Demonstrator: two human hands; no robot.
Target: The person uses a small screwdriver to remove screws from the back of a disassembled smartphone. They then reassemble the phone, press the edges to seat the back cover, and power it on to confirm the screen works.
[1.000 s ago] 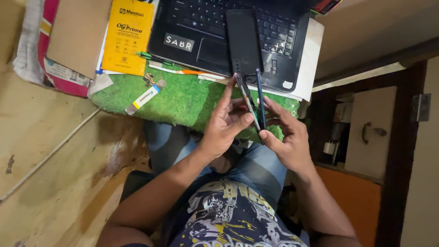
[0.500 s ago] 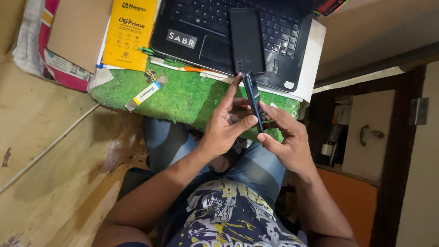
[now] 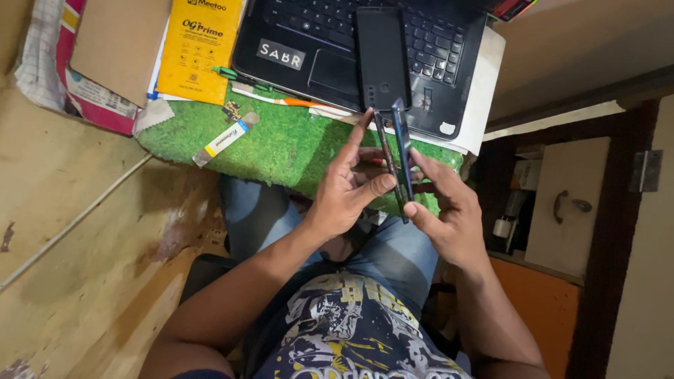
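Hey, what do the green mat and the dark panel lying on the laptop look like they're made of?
Mat: likely synthetic turf, going by its fuzzy, bright green pile. Panel: smooth and dark with a dull sheen, probably plastic or glass; the look doesn't settle which. It rests flat on the laptop.

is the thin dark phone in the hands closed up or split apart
Split apart: the thin dark phone shows two slim layers fanned open at the top, left hand and right hand holding them.

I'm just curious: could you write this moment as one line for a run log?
left hand: holds thin dark panel | right hand: holds phone body | parts: edge-on, side by side, splayed at top | beyond: laptop, green mat
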